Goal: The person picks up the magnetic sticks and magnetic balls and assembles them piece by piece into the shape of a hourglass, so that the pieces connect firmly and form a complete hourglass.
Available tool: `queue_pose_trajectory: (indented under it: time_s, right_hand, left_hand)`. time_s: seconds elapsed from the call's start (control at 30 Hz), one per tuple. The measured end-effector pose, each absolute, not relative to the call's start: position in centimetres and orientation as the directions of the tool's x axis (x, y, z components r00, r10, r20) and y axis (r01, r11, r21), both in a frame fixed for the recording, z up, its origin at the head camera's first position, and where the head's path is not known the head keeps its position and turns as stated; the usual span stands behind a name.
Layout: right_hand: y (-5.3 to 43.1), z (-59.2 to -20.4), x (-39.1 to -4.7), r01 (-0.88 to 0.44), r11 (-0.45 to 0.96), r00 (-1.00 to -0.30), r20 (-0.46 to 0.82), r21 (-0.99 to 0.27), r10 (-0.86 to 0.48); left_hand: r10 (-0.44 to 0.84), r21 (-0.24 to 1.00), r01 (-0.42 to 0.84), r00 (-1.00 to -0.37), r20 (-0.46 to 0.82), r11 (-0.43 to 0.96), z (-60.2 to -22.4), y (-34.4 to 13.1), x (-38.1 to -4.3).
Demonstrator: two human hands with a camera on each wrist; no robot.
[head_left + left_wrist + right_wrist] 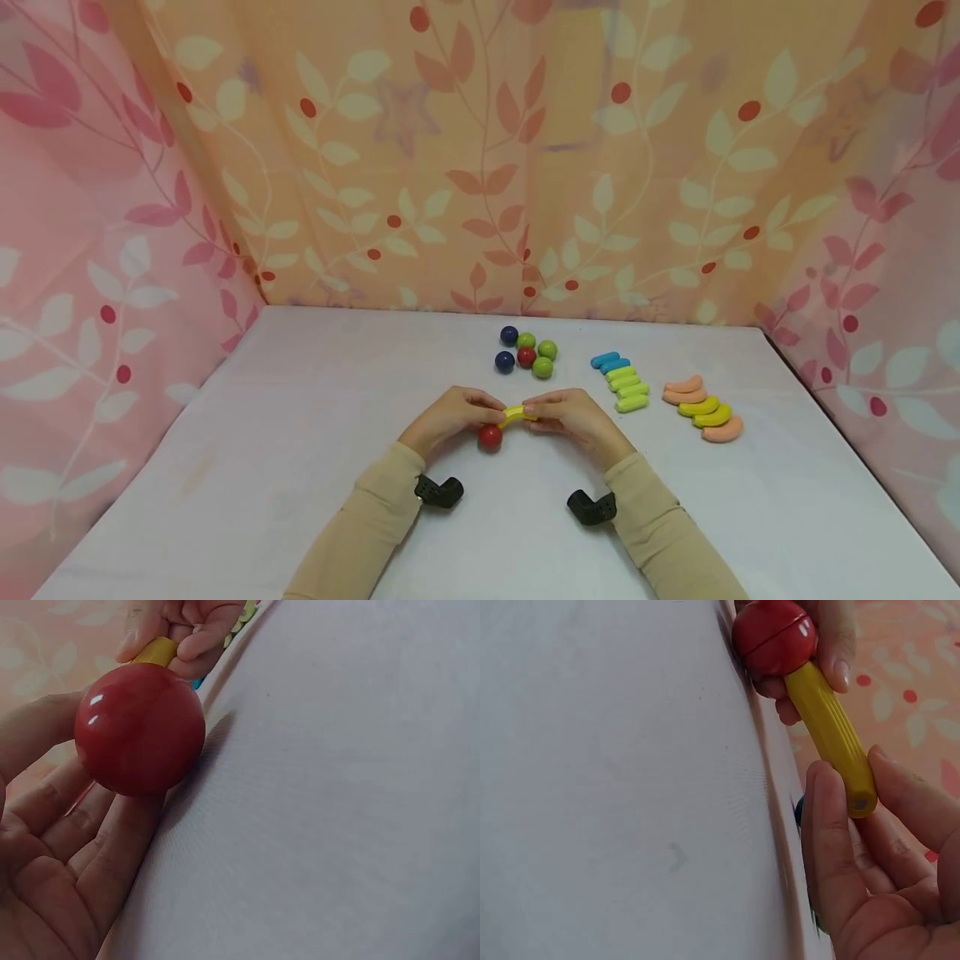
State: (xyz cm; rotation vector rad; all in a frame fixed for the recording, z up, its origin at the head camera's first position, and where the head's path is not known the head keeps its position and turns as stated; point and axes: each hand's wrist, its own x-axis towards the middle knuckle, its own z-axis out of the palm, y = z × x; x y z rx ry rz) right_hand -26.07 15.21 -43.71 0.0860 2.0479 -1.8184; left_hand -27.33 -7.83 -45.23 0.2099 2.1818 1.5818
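Note:
A glossy red ball (140, 729) is gripped between the thumb and fingers of my left hand (457, 414). My right hand (572, 417) pinches the free end of a curved yellow stick (831, 733), which has grooves along its side. The stick's other end meets the red ball, as the right wrist view shows. Both hands face each other low over the white table, thumbs toward the middle. In the left wrist view the ball hides most of the stick.
Behind the hands sit blue balls (505, 362), green balls (547, 350) and another red ball (527, 357). To the right lie blue sticks (604, 360), lime-green sticks (632, 403), and curved peach (723, 429) and yellow pieces (699, 406). Patterned curtains (480, 150) border the white table (247, 467).

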Motion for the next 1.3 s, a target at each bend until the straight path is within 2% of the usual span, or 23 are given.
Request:
queue_pose_trajectory:
  time_s: [0.17,0.27,0.67,0.83,1.0,1.3]
  right_hand:
    - [15.9,-43.3,-26.9,0.318,0.215,-0.946,-0.324,-0.923,0.006]
    - [16.4,-43.1,-27.7,0.347,0.232,-0.937,-0.326,-0.909,0.123]
    - [15.7,-43.4,-30.6,0.312,0.158,-0.939,-0.279,-0.937,0.202]
    - [15.4,-43.4,-31.0,0.303,0.230,-0.939,-0.249,-0.925,0.239]
    - [15.3,-43.2,-30.9,0.287,0.322,-0.950,-0.226,-0.902,0.214]
    - [15.7,-42.5,-28.4,0.189,0.522,-0.977,-0.214,-0.832,0.013]
  left_hand:
    - [0.328,0.947,-0.172,-0.908,-0.259,0.271,-45.2,-7.9,-27.6]
    - [0.295,0.950,-0.207,-0.916,-0.273,0.235,-45.1,-8.0,-27.8]
    - [0.255,0.958,-0.238,-0.928,-0.273,0.161,-45.3,-8.0,-28.1]
    - [0.244,0.959,-0.248,-0.930,-0.276,0.137,-45.4,-8.0,-28.1]
    - [0.222,0.962,-0.243,-0.938,-0.265,0.120,-45.3,-8.0,-28.2]
    - [0.200,0.959,-0.251,-0.941,-0.273,0.129,-45.1,-8.0,-28.3]
